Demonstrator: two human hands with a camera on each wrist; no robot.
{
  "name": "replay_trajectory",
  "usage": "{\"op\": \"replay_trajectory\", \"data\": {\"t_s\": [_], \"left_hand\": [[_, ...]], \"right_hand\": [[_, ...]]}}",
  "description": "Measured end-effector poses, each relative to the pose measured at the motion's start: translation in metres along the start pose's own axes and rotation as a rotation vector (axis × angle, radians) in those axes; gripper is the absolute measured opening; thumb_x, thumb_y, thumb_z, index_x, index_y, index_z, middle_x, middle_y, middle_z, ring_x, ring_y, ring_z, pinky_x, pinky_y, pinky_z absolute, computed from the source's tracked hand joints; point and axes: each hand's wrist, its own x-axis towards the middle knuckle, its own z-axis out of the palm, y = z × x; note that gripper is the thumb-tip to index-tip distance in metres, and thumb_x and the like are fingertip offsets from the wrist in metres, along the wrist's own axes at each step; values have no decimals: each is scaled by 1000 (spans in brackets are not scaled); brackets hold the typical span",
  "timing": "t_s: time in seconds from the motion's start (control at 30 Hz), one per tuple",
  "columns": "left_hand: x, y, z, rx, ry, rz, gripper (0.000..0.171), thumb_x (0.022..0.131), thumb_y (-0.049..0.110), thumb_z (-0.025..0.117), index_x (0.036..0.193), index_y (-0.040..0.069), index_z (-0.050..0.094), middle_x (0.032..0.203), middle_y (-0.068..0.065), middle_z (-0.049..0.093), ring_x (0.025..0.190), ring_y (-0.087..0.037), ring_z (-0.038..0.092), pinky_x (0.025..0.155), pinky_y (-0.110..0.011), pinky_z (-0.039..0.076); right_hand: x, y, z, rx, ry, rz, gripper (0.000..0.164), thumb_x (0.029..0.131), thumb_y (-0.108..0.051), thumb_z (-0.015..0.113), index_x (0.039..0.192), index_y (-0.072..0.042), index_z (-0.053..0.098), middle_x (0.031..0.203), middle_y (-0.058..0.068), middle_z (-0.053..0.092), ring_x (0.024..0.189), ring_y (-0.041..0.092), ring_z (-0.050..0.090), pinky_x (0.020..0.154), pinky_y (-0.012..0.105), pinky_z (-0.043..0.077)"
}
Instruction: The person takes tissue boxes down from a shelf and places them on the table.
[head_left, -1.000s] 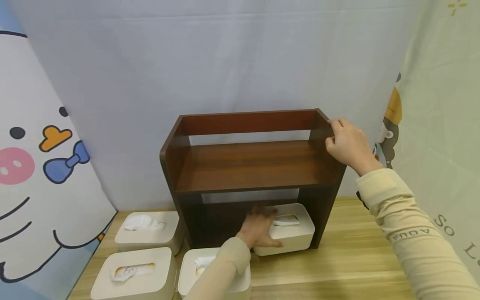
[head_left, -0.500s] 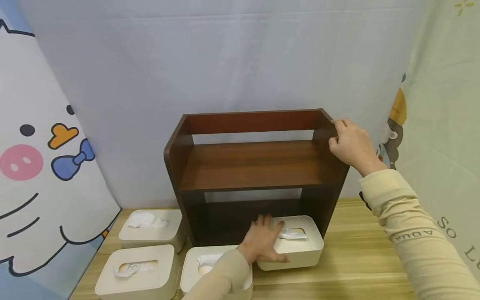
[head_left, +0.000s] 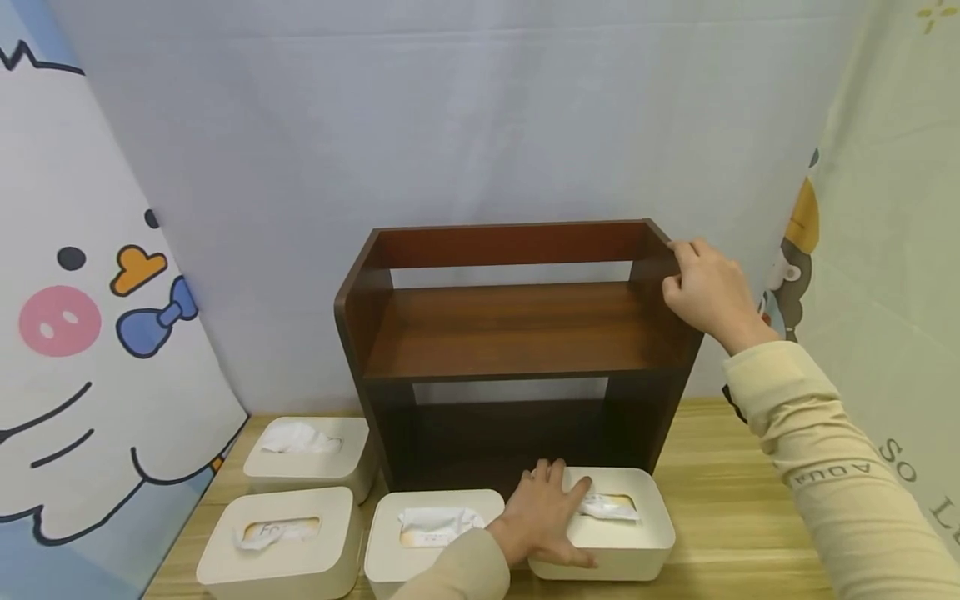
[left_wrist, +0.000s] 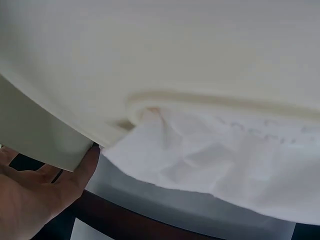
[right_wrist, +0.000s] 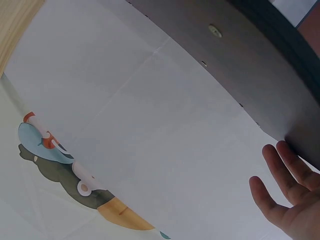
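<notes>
A cream tissue box [head_left: 611, 527] with a tissue in its oval slot sits just in front of the shelf's lower opening, at the right. My left hand [head_left: 546, 518] grips its left end, with the thumb low on the front side and the fingers spread across the top and back. The left wrist view shows the box's lid [left_wrist: 165, 55] and its tissue [left_wrist: 200, 160] close up. My right hand [head_left: 708, 292] holds the upper edge of the right side panel of the dark brown two-tier shelf [head_left: 517, 333]. In the right wrist view, several fingers lie by that panel [right_wrist: 230, 65].
More cream tissue boxes stand left of the held one: a front middle box [head_left: 390, 542], a front left box [head_left: 225, 546] and a back left box [head_left: 262, 475]. All rest on a wood-grain table [head_left: 742, 492]. A white cloth [head_left: 300, 125] hangs behind.
The left hand has drawn the tissue box forward and slightly right, out of the lower opening. My right hand stays on the shelf's side panel. The whole head view has shifted slightly.
</notes>
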Motion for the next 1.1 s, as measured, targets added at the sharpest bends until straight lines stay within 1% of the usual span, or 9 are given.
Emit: {"op": "replay_trajectory", "data": {"t_s": [0.3, 0.43, 0.6, 0.73, 0.9, 0.97, 1.03, 1.1], "left_hand": [[-4, 13, 4, 38, 26, 49, 97, 58, 90, 41, 136, 34, 36, 121, -6, 46, 103, -22, 47, 77, -36, 47], [-6, 16, 5, 51, 36, 49, 96, 57, 90, 41, 135, 33, 36, 118, -5, 46, 99, -21, 47, 74, -33, 47], [-9, 18, 5, 69, 29, 46, 96, 58, 90, 40, 135, 33, 35, 117, -5, 45, 98, -19, 46, 71, -31, 46], [-11, 18, 4, 93, 26, 50, 97, 59, 90, 40, 136, 32, 33, 119, -6, 45, 100, -20, 46, 73, -31, 47], [-13, 18, 4, 106, 27, 62, 99, 59, 90, 40, 138, 31, 31, 121, -8, 44, 101, -21, 46, 74, -32, 48], [-14, 17, 4, 101, 23, 64, 100, 59, 90, 40, 139, 30, 30, 123, -8, 43, 102, -22, 46, 74, -33, 48], [-14, 16, 4, 92, 6, 68, 100, 61, 89, 38, 140, 29, 28, 128, -9, 42, 107, -23, 46, 76, -34, 49], [-14, 14, 1, 54, -20, 73, 99, 63, 88, 37, 141, 28, 26, 135, -11, 38, 114, -27, 46, 80, -37, 49]], "right_hand": [[1, 0, 1, -13, 10, -12, 46, 86, -12, 38, 128, 5, 44, 122, 28, 46, 100, 44, 48, 72, 55, 39], [2, 0, 2, -11, 10, -14, 46, 85, -11, 38, 128, 5, 44, 121, 28, 46, 98, 44, 48, 72, 54, 39], [1, -1, 2, -3, 3, -10, 46, 85, -11, 39, 128, 6, 44, 121, 28, 46, 98, 45, 48, 73, 56, 39], [2, -1, 2, 3, -14, -6, 46, 86, -11, 38, 129, 5, 42, 122, 28, 44, 99, 44, 47, 74, 56, 38], [2, -1, 1, 7, -23, -6, 47, 87, -11, 37, 130, 6, 41, 123, 29, 43, 97, 43, 46, 71, 53, 38], [2, -1, 1, 4, -20, -9, 47, 87, -11, 37, 130, 6, 41, 122, 29, 44, 95, 42, 47, 70, 51, 38], [2, -1, 1, 7, -17, -12, 47, 87, -11, 37, 130, 7, 41, 120, 29, 45, 94, 41, 47, 70, 51, 38], [2, -1, 1, 14, -12, -13, 47, 87, -10, 38, 130, 7, 41, 121, 29, 45, 92, 40, 47, 69, 49, 37]]}}
